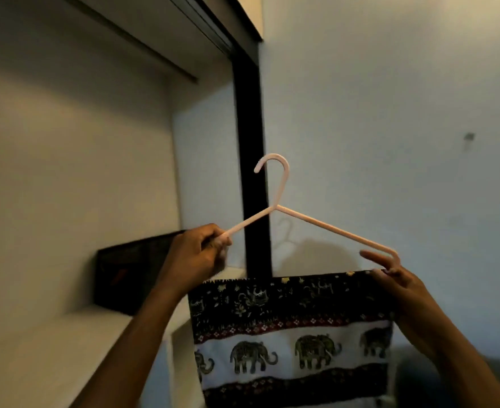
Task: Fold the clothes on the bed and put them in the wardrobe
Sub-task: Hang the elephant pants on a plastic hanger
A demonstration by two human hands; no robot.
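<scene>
The elephant-print cloth (293, 337), folded over the bottom bar of a pale pink hanger (278, 198), hangs at lower centre, in front of the open wardrobe (75, 160). By my reading, this 1 garment is folded and hung but not yet stored; the bed is out of view, so what remains is unknown. The cloth looks thin, soft and woven; the hanger is a slim, smooth rod. The left hand (197, 256) pinches the hanger's left arm; the right hand (390, 275) grips its right corner, 1 finger straight. A dark box (125, 275) sits on the left shelf.
</scene>
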